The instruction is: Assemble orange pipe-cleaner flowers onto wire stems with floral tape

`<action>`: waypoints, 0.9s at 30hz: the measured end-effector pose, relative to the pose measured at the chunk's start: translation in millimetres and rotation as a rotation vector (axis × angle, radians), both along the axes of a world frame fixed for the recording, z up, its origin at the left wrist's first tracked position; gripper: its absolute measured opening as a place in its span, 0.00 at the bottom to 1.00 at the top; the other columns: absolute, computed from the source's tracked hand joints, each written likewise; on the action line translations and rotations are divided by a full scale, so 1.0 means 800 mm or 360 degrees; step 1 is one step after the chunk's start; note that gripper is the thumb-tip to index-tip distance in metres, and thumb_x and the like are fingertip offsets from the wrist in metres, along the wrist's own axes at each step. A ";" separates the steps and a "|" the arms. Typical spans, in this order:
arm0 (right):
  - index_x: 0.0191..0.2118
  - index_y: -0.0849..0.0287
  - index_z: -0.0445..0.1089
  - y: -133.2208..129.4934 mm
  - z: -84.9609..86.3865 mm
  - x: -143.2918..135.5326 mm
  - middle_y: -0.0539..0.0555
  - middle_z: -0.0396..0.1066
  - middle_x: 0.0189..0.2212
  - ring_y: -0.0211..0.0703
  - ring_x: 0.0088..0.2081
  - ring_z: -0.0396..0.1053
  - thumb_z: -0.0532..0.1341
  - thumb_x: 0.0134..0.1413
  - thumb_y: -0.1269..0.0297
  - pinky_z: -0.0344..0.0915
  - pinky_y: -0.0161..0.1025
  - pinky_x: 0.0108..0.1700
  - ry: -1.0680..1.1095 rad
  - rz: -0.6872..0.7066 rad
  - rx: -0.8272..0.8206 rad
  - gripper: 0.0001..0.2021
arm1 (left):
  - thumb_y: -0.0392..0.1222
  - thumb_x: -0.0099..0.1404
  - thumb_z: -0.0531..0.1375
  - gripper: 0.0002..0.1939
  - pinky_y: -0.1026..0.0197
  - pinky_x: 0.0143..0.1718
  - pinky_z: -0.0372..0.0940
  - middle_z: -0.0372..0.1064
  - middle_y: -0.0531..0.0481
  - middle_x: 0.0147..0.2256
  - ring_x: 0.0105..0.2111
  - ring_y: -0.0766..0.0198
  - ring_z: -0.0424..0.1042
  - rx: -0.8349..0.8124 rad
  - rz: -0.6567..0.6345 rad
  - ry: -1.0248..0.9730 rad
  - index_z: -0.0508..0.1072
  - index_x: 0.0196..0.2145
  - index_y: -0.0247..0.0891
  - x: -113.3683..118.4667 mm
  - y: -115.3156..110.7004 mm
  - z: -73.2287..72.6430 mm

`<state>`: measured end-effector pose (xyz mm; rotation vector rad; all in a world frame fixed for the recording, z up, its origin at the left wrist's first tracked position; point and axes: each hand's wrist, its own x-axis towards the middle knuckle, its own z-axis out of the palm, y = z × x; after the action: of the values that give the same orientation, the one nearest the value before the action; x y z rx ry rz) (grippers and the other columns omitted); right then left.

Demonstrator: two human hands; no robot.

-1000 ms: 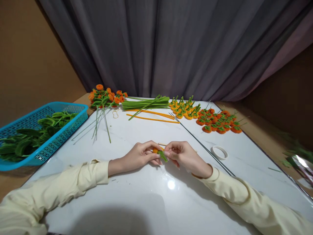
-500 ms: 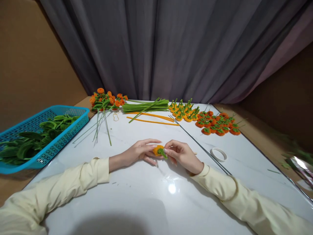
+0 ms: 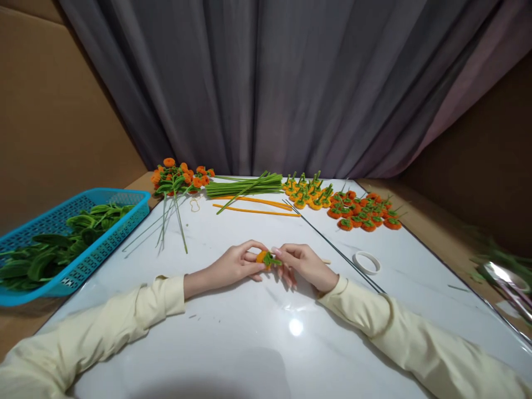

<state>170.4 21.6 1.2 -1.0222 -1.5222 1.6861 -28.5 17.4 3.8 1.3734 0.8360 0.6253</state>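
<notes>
A small yellow-orange fuzzy flower head [image 3: 261, 257] with a green base [image 3: 272, 261] is held between both hands above the white table, its green side turned to the right. My left hand [image 3: 233, 267] pinches the yellow part between thumb and fingers. From the right, my right hand [image 3: 306, 266] has thumb and forefinger closed at the green part, with the other fingers curled below. Fingers cover some of the flower. Beyond the hands stand similar yellow flower heads [image 3: 308, 195] with green stubs pointing up.
Orange flower heads [image 3: 361, 211] lie at the back right, green pipe cleaners [image 3: 245, 186] and orange strips [image 3: 253, 211] at the back middle. Orange flowers with stems [image 3: 183, 176] are back left. A blue basket [image 3: 124, 221] holds leaves. Thin wires [image 3: 332, 244] lie beside a white tape roll [image 3: 366, 262].
The flower has turned so its green base points right rather than down-right. My left fingers have closed more around the yellow part. The view has tilted slightly.
</notes>
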 end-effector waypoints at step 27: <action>0.32 0.64 0.67 -0.004 0.003 0.005 0.46 0.68 0.17 0.30 0.15 0.61 0.67 0.44 0.51 0.57 0.27 0.16 -0.0030 0.0362 0.0000 0.19 | 0.45 0.56 0.65 0.18 0.61 0.31 0.69 0.69 0.54 0.25 0.25 0.68 0.72 -0.0200 -0.0304 -0.0170 0.63 0.38 0.36 -0.005 0.002 0.005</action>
<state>174.4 18.7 3.5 -0.8944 -1.7041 1.8336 -32.6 18.7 8.1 1.2762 0.6389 0.4853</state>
